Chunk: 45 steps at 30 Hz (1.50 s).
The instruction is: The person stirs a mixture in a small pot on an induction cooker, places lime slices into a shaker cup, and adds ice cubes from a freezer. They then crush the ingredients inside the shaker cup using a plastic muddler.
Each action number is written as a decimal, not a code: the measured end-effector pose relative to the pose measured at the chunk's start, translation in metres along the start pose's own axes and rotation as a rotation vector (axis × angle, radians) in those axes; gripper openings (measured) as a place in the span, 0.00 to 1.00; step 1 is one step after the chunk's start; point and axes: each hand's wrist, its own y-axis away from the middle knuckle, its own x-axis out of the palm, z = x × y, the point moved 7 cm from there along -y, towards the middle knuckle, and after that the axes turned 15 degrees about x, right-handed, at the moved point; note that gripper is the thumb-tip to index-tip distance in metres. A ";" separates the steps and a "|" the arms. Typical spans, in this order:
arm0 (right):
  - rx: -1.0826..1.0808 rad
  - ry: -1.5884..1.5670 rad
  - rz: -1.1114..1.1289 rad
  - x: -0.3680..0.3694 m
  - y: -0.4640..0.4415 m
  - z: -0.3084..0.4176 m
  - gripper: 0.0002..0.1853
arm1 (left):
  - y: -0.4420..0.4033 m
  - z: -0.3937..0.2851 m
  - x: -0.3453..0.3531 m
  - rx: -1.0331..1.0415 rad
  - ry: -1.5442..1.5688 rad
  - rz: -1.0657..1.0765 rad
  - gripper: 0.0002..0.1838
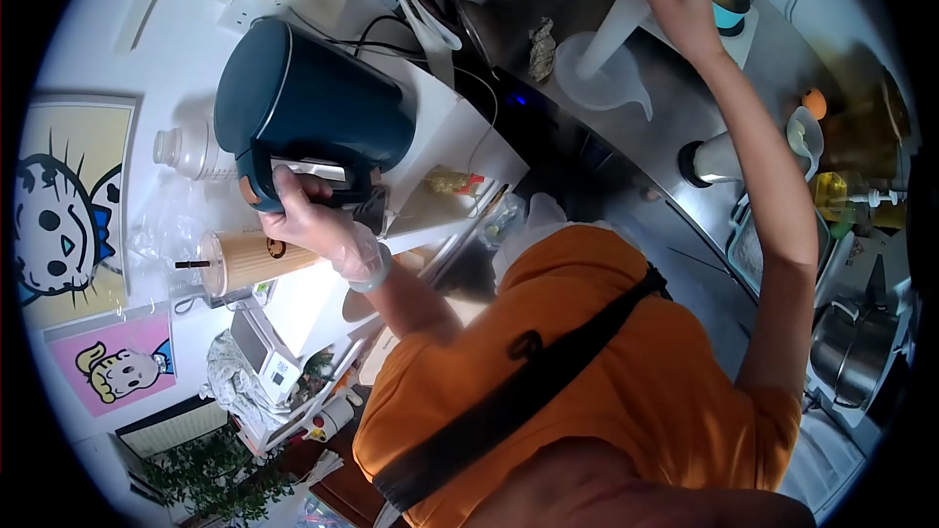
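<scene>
My left hand (313, 215) is wrapped round the handle of a dark teal electric kettle (333, 98), which is tilted on its side in this view at the white counter. Below that hand stands a cup of milky brown drink (259, 262) with a dark straw. A clear plastic bottle (191, 150) is behind the kettle. My right hand (685, 15), at the top, has its fingers closed round the upper end of a long white tube-shaped thing (616, 29), pinkish at the top. The tube's lower end is in a translucent spouted jug (602, 88) on the metal worktop.
A teal pot (729, 5) stands on a white base past my right hand. An egg (814, 102), a glass jar (719, 158), a pump bottle (846, 194) and a steel pot (849, 357) line the right. Cables (391, 44) run behind the kettle.
</scene>
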 end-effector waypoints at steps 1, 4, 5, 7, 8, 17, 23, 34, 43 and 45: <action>-0.003 -0.023 0.007 -0.001 -0.002 0.004 0.16 | -0.003 0.003 -0.001 -0.005 0.006 -0.007 0.06; -0.106 0.136 -0.021 -0.006 -0.001 0.036 0.16 | -0.009 0.004 -0.004 -0.012 -0.023 -0.031 0.08; -0.122 0.065 -0.052 -0.011 0.001 0.045 0.15 | -0.010 0.003 -0.001 -0.013 -0.041 -0.039 0.09; -0.095 -0.043 -0.051 -0.019 0.009 0.062 0.15 | -0.010 0.004 -0.001 -0.016 -0.061 -0.040 0.12; -0.085 -0.031 -0.067 -0.021 0.010 0.067 0.15 | -0.009 0.002 -0.001 -0.009 -0.060 -0.040 0.12; -0.109 -0.036 -0.039 -0.046 0.023 0.073 0.14 | 0.006 0.000 -0.001 -0.007 -0.181 -0.047 0.11; -0.156 -0.090 -0.035 -0.057 0.033 0.076 0.13 | 0.014 -0.010 0.005 -0.014 -0.200 -0.007 0.12; -0.360 -0.143 -0.196 -0.225 0.118 0.183 0.17 | 0.026 -0.037 -0.023 0.398 -0.575 -0.053 0.32; -0.397 0.199 -1.016 -0.465 0.275 0.266 0.09 | 0.072 -0.075 0.051 0.687 -0.175 0.013 0.24; -0.267 0.318 -1.237 -0.455 0.305 0.256 0.11 | 0.098 -0.094 0.089 0.726 0.093 0.119 0.14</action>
